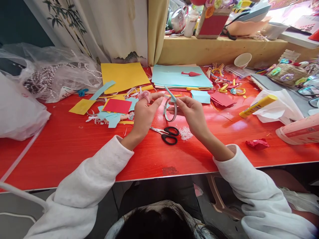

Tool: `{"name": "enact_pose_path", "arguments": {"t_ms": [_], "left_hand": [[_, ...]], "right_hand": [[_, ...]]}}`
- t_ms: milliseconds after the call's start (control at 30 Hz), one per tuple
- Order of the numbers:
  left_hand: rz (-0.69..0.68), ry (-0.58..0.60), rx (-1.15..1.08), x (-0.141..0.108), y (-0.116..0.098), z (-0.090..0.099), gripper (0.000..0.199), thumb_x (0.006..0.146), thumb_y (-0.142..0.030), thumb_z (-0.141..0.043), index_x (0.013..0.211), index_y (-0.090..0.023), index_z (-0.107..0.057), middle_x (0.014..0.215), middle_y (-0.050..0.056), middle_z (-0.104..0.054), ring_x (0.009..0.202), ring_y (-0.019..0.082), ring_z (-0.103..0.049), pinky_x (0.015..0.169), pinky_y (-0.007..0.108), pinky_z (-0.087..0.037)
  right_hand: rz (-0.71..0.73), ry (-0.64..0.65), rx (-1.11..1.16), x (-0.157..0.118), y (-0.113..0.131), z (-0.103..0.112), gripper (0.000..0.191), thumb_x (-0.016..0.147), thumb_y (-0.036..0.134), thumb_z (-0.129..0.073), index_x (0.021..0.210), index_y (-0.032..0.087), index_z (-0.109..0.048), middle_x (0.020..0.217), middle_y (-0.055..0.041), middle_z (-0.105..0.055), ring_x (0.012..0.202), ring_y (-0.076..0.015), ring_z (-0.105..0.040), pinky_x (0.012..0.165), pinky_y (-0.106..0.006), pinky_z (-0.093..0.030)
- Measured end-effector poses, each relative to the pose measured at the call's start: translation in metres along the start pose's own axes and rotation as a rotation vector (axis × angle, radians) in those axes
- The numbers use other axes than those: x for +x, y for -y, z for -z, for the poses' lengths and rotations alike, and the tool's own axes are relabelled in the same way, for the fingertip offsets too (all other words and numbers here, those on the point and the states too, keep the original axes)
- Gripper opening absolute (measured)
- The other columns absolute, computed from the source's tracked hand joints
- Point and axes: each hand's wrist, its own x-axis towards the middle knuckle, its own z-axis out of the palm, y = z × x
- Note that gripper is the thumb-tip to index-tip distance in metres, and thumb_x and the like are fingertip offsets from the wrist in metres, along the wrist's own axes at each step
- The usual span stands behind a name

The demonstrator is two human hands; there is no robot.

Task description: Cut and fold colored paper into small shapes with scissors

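Over the middle of the table, my right hand [193, 109] pinches a narrow light-blue paper piece [170, 93] between thumb and fingers. A roll of tape [170, 111] hangs at the same fingertips, its ring facing me. My left hand [147, 108] is just left of it, with thumb and index finger brought close together; whatever is between them is too small to make out. A fluffy pink band [144, 96] is around a finger of that hand. Below both hands lie black-handled scissors [169, 134], beside a small heap of white scraps [185, 133].
Yellow sheets [124, 74] and blue sheets [179, 74] lie at the back of the red table [94, 159]. Red card [118, 106] and paper offcuts are at left. A yellow glue stick [258, 106], white tissue [280, 106] and a pink container [299, 130] stand or lie at right.
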Motion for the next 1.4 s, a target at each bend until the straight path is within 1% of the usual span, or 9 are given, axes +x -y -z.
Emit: {"name": "enact_pose_path", "arguments": {"t_ms": [100,167,333,533,767,900,1100,1233,1400], "left_hand": [[0.012,0.075,-0.034,0.0005,-0.0012,-0.0005,0.015,0.084,-0.022,-0.061,0.092,-0.021,-0.074,0.095,0.002,-0.074,0.092,0.015,-0.065,0.083,0.027,-0.049],[0.005,0.091,-0.048,0.0003,-0.0014,-0.0013,0.016,0.084,-0.021,-0.061,0.092,-0.021,-0.075,0.096,0.001,-0.075,0.092,0.015,-0.065,0.083,0.027,-0.050],[0.017,0.093,-0.040,-0.0006,-0.0015,-0.0022,0.016,0.083,-0.020,-0.063,0.092,-0.019,-0.076,0.096,0.002,-0.075,0.092,0.015,-0.067,0.084,0.027,-0.050],[0.021,0.093,-0.010,-0.0012,-0.0024,-0.0023,0.018,0.083,-0.017,-0.062,0.092,-0.021,-0.076,0.093,0.000,-0.076,0.089,0.015,-0.067,0.083,0.028,-0.051],[0.010,0.095,0.018,-0.0013,-0.0038,-0.0020,0.019,0.083,-0.019,-0.061,0.094,-0.022,-0.077,0.089,0.001,-0.074,0.088,0.015,-0.067,0.083,0.028,-0.051],[0.003,0.098,0.021,-0.0006,-0.0032,-0.0017,0.018,0.084,-0.019,-0.061,0.093,-0.022,-0.077,0.090,0.001,-0.074,0.091,0.016,-0.067,0.087,0.029,-0.051],[-0.007,0.095,0.006,-0.0005,0.0009,-0.0014,0.018,0.084,-0.020,-0.061,0.094,-0.022,-0.076,0.094,0.001,-0.075,0.096,0.017,-0.067,0.091,0.031,-0.050],[0.004,0.102,0.032,-0.0009,0.0028,-0.0016,0.017,0.084,-0.021,-0.062,0.095,-0.021,-0.075,0.099,0.002,-0.074,0.097,0.018,-0.067,0.091,0.032,-0.050],[0.002,0.056,0.054,-0.0032,0.0060,-0.0047,0.014,0.082,-0.023,-0.065,0.093,-0.019,-0.073,0.095,0.002,-0.073,0.096,0.018,-0.064,0.088,0.031,-0.049]], "right_hand": [[0.002,0.004,-0.001,-0.0003,0.0005,-0.0004,0.031,0.083,0.047,-0.064,0.090,0.017,-0.064,0.093,-0.0047,-0.070,0.073,-0.0131,-0.071,0.075,-0.030,-0.061],[0.012,0.008,-0.006,-0.0006,0.0001,-0.0005,0.030,0.084,0.046,-0.063,0.091,0.017,-0.064,0.093,-0.0044,-0.070,0.073,-0.0127,-0.071,0.075,-0.029,-0.061],[0.038,0.010,-0.006,-0.0011,-0.0008,-0.0005,0.029,0.084,0.046,-0.063,0.090,0.018,-0.064,0.092,-0.0036,-0.071,0.072,-0.0124,-0.071,0.072,-0.028,-0.061],[0.047,0.010,-0.005,-0.0015,-0.0010,-0.0011,0.029,0.083,0.046,-0.064,0.089,0.018,-0.065,0.091,-0.0028,-0.070,0.072,-0.0124,-0.071,0.071,-0.027,-0.061],[0.041,0.012,-0.026,-0.0016,-0.0022,-0.0003,0.030,0.083,0.047,-0.064,0.090,0.018,-0.064,0.088,-0.0025,-0.071,0.073,-0.0132,-0.072,0.070,-0.027,-0.061],[0.035,0.011,-0.040,-0.0017,-0.0028,0.0001,0.031,0.083,0.048,-0.063,0.090,0.018,-0.064,0.086,-0.0025,-0.071,0.075,-0.0149,-0.072,0.068,-0.027,-0.061],[0.047,0.017,-0.025,-0.0024,-0.0012,-0.0014,0.030,0.082,0.047,-0.065,0.089,0.018,-0.064,0.084,-0.0016,-0.070,0.072,-0.0141,-0.072,0.069,-0.027,-0.061],[0.052,0.024,-0.040,-0.0034,0.0005,-0.0017,0.030,0.083,0.047,-0.064,0.089,0.018,-0.064,0.086,-0.0022,-0.071,0.072,-0.0142,-0.072,0.068,-0.027,-0.061],[0.062,0.034,-0.082,-0.0044,-0.0003,-0.0018,0.031,0.083,0.049,-0.063,0.089,0.019,-0.064,0.084,-0.0018,-0.071,0.074,-0.0152,-0.072,0.067,-0.027,-0.060]]}}
